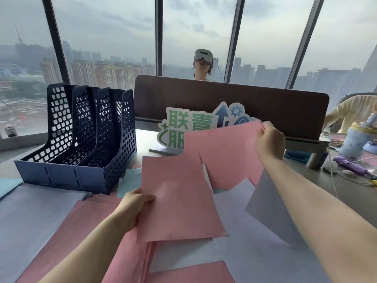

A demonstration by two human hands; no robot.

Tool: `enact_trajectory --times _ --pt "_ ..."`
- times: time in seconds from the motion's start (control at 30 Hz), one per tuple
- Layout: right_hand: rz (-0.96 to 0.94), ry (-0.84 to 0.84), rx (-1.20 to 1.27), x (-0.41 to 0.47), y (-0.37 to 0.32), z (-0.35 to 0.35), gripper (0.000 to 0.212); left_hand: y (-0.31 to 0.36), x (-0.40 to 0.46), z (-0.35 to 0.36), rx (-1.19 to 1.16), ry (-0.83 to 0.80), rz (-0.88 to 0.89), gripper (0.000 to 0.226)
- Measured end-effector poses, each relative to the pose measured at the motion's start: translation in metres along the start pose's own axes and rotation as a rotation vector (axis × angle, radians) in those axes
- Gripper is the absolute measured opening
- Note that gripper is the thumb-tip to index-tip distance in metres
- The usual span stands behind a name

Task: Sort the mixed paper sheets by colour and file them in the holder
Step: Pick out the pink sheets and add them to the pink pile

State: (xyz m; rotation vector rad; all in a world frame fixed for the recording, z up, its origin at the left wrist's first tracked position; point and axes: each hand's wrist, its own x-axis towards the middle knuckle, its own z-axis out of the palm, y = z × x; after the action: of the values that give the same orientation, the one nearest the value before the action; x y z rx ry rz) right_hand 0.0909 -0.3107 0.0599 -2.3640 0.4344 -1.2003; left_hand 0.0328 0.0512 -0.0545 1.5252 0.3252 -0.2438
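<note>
A dark blue mesh file holder (81, 144) stands on the desk (346, 193), its slots showing no paper inside, the reference point for everything here. In front of it and to its left lie pale lilac sheets (30, 211), with a light blue sheet (9, 185) at the far left edge. Directly in front of the holder, loose pink sheets (85, 227) spread toward the viewer. Just right of the holder's front corner, the left hand (133, 209) grips the left edge of a pink sheet (179, 199), thumb curled over the top, the sheet lifted above the pile. Farther right of the holder, a green-lettered cut-out sign (183, 127) stands before a brown desk partition (234, 103). In front of the sign, the right hand (270, 139) pinches the top corner of a second pink sheet (224, 154), raised and partly behind the first. Below it lie more lilac sheets (255, 242). Beyond the partition, a person wearing a headset (203, 55) sits against the windows (102, 37).
</note>
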Motion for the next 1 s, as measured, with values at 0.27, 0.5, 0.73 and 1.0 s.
enact_trajectory --times 0.27,0.5,0.73,1.0 --pt "0.577 0.167 0.544 -0.004 -0.028 -0.011 0.027 0.005 -0.014 0.001 -0.055 0.048 0.023 0.018" --pt "0.762 -0.029 0.548 -0.078 -0.022 0.024 0.035 0.006 -0.022 0.007 -0.199 0.131 -0.063 0.021" --pt "0.774 -0.597 0.442 -0.132 -0.004 0.03 0.032 0.005 -0.025 0.007 -0.299 0.19 -0.093 0.026" --pt "0.541 -1.006 0.493 -0.159 -0.033 0.019 0.026 0.009 -0.027 0.007 -0.288 0.032 -0.089 0.025"
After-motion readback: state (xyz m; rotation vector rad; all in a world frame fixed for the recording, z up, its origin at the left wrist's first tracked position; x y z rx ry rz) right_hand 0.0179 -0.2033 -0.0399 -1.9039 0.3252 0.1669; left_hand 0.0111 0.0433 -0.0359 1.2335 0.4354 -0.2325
